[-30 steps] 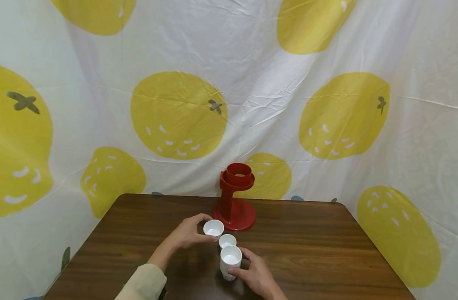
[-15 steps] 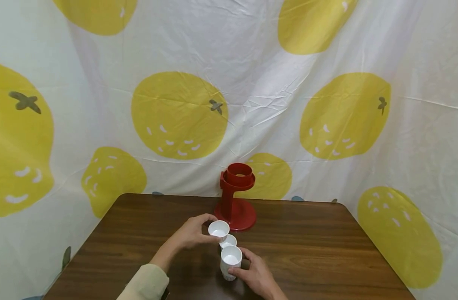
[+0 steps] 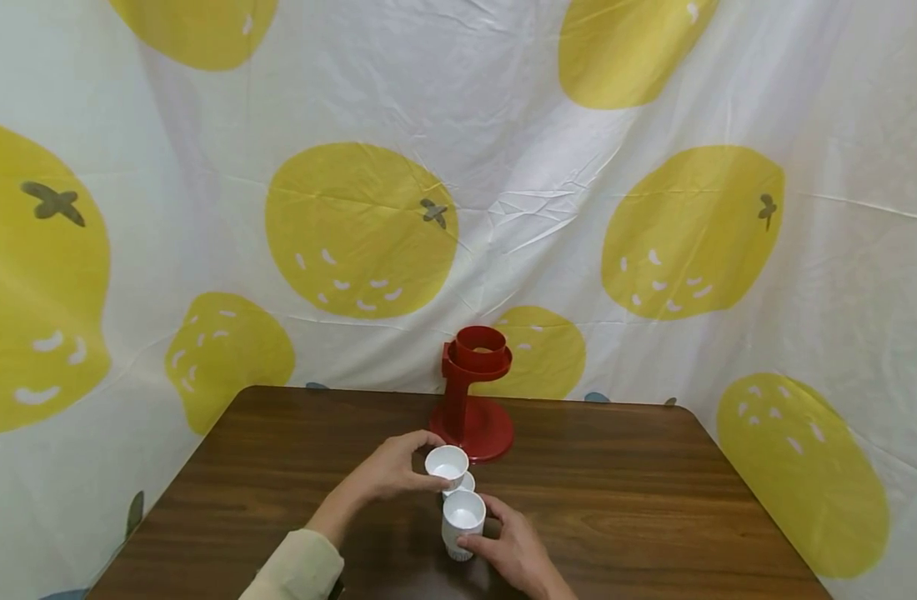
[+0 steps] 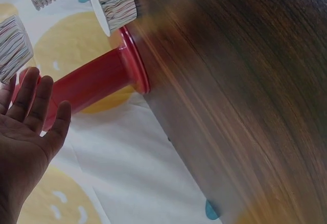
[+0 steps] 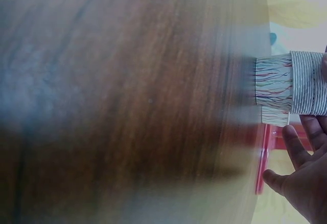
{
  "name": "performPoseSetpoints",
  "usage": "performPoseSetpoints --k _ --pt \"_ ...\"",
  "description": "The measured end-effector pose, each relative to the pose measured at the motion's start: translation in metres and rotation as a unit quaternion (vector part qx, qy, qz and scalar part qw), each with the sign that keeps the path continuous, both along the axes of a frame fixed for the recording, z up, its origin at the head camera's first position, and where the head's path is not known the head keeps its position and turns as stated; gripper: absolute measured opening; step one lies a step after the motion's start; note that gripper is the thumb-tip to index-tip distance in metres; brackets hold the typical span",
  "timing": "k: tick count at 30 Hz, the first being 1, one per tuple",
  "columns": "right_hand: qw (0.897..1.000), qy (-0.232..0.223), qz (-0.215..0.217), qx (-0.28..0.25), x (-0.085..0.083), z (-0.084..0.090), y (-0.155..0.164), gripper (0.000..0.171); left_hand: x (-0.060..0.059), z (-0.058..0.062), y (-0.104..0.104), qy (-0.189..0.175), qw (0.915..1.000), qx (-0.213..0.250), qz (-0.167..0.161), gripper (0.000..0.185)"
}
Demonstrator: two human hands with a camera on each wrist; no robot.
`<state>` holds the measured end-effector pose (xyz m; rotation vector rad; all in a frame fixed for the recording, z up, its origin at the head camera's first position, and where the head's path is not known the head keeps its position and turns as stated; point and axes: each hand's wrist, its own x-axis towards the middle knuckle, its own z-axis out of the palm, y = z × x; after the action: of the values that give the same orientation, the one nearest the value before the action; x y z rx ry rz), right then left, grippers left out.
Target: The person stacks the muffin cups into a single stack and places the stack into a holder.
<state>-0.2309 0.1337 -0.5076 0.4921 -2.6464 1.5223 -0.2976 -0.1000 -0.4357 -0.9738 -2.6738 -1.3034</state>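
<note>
My left hand (image 3: 391, 471) pinches a single white paper cup (image 3: 447, 463) by its sides, mouth up, in the air. Coloured wavy lines run over this paper cup (image 4: 14, 48) in the left wrist view. Below and partly hidden by it, another paper cup (image 3: 468, 486) stands upright on the table (image 4: 204, 81). With thumb and fingers, my right hand (image 3: 514, 546) holds a stack of paper cups (image 3: 462, 533) just in front of that standing cup. Several layered rims show on the stack (image 5: 306, 83) in the right wrist view, and its lower end appears to rest on the table.
A red stand (image 3: 458, 408) with a round base and a ring-shaped top is right behind the cups. The brown wooden table (image 3: 638, 483) extends to both sides. A white cloth with yellow fruit prints (image 3: 361, 229) hangs behind the table's far edge.
My left hand has carried its paper cup to the right and slightly nearer, so it now covers much of the standing cup. The right hand and the stack have stayed in place.
</note>
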Motion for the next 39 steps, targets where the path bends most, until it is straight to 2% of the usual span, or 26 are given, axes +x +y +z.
performPoseSetpoints --k 24,39 --pt "1.0 -0.019 0.002 0.002 0.001 0.003 0.001 0.062 0.007 0.001 0.011 0.005 0.9994 -0.007 -0.032 0.046" --pt "1.0 -0.028 0.006 0.002 0.001 0.002 0.002 0.06 0.009 -0.003 0.015 -0.015 0.9987 -0.013 -0.047 0.047"
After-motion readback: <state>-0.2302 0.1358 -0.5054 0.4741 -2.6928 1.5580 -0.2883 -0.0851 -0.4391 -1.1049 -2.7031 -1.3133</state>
